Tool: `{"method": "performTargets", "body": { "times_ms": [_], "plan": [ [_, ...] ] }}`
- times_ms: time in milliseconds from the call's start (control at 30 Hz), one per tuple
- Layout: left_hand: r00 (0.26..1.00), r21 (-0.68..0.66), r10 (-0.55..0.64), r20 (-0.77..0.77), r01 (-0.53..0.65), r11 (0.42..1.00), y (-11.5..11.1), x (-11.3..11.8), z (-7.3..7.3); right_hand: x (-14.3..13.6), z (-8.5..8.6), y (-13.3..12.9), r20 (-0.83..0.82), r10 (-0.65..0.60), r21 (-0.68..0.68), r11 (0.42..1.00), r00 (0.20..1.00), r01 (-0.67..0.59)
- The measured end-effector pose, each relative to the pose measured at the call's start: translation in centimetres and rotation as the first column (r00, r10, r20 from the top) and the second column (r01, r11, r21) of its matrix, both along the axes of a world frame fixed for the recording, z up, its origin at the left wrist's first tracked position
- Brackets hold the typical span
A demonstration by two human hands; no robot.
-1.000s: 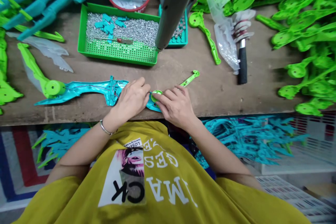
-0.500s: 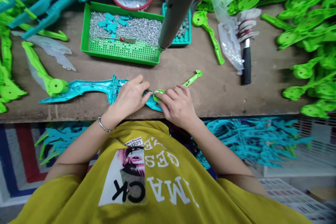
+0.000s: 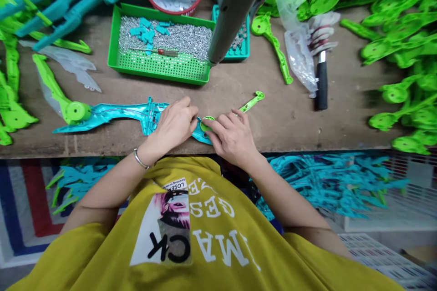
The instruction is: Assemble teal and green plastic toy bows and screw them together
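A long blue plastic bow-shaped piece [image 3: 121,112] lies along the table's front edge, its hollow side up, with a thin line running inside it. My left hand [image 3: 175,125] is closed in a pinch over its middle. Whatever those fingers hold is hidden. At the piece's right end, my right hand [image 3: 234,138] grips a light green plastic arm [image 3: 207,123] by its round end, which sits over the blue tip. The narrow end of this arm sticks out beyond the knuckles. Another green arm [image 3: 77,111] with a round hub sits at the blue piece's left end.
Beyond the hands stands a green tray [image 3: 160,75] of small screws, blue bits and a screwdriver [image 3: 164,52]. A grey post [image 3: 235,9] hangs over it. A black-handled tool [image 3: 321,84] lies right. Green parts [image 3: 403,50] pile far right; blue parts [image 3: 324,184] lie below the table.
My left fingers have drawn slightly away from the green round end and curled in more. My right hand stays on the green arm. The whole view has shifted a little.
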State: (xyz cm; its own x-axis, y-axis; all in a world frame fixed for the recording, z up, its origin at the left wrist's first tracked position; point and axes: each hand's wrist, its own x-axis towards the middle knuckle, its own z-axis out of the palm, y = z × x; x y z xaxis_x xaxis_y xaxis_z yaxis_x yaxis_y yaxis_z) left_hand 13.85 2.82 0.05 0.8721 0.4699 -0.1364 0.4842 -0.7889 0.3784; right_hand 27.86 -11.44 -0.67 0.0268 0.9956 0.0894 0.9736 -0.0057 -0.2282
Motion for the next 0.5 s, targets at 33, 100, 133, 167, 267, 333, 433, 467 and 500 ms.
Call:
{"method": "performTargets", "body": {
  "times_ms": [33,100,133,167,267,333,433,467,500],
  "plan": [
    [1.000,0.009,-0.003,-0.001,0.003,1.000,0.0,0.1,0.0,-0.1,0.1,0.1,0.005,0.000,-0.011,1.000,1.000,0.000],
    [1.000,0.028,0.000,-0.005,0.000,1.000,-0.1,0.1,0.0,-0.3,0.4,0.2,0.020,0.003,-0.038,0.999,1.000,-0.002],
    [1.000,0.032,0.002,-0.005,-0.001,0.999,-0.2,0.1,0.0,-0.4,0.5,0.3,0.028,0.002,-0.053,0.999,1.000,-0.001],
    [1.000,0.029,-0.002,-0.003,0.002,1.000,-0.2,0.0,0.2,-0.5,0.6,0.3,0.035,-0.001,-0.069,0.998,0.999,0.003],
    [0.999,-0.033,-0.043,0.033,0.044,0.998,0.0,-0.8,0.9,-0.8,0.8,0.5,0.036,-0.015,-0.118,0.993,0.999,0.019],
    [0.995,-0.082,-0.057,0.076,0.063,0.995,0.2,-1.5,1.5,-0.9,0.8,0.5,0.016,-0.020,-0.146,0.989,1.000,0.022],
    [0.993,-0.089,-0.054,0.108,0.064,0.994,0.7,-2.5,2.2,-0.8,0.8,0.6,-0.019,-0.030,-0.175,0.984,0.999,0.027],
    [0.992,-0.082,-0.062,0.106,0.071,0.994,0.8,-2.7,2.3,-0.8,0.7,0.6,-0.026,-0.034,-0.184,0.982,0.999,0.029],
    [0.992,-0.076,-0.076,0.102,0.084,0.994,0.9,-2.8,2.4,-0.7,0.7,0.7,-0.033,-0.038,-0.196,0.980,0.999,0.030]
  ]
}}
